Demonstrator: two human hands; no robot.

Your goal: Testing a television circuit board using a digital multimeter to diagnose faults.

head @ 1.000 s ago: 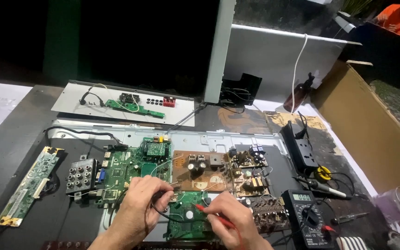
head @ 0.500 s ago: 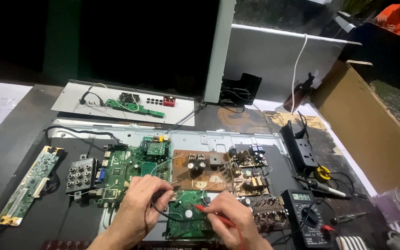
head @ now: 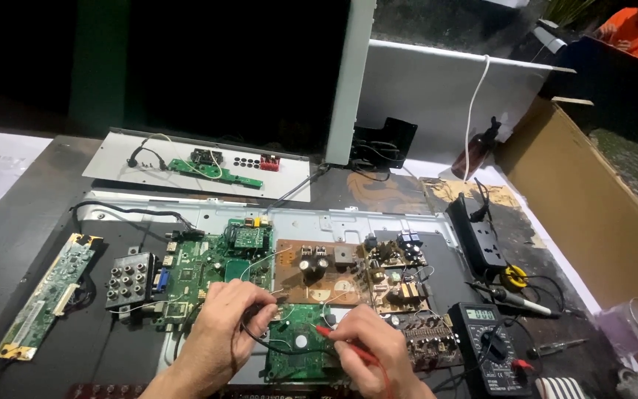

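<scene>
While closed: right hand (head: 371, 343), red probe (head: 345, 347).

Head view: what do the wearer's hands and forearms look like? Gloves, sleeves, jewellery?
Both are bare. The left hand and the right hand wear no gloves, and no rings or watch show. The forearms enter from the bottom edge with no sleeve in view; only a short stretch of each wrist is visible, so anything worn higher up cannot be seen.

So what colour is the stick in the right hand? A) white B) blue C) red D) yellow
C: the right hand pinches a thin red probe, its tip on the small green board; the left hand holds a black one.
</scene>
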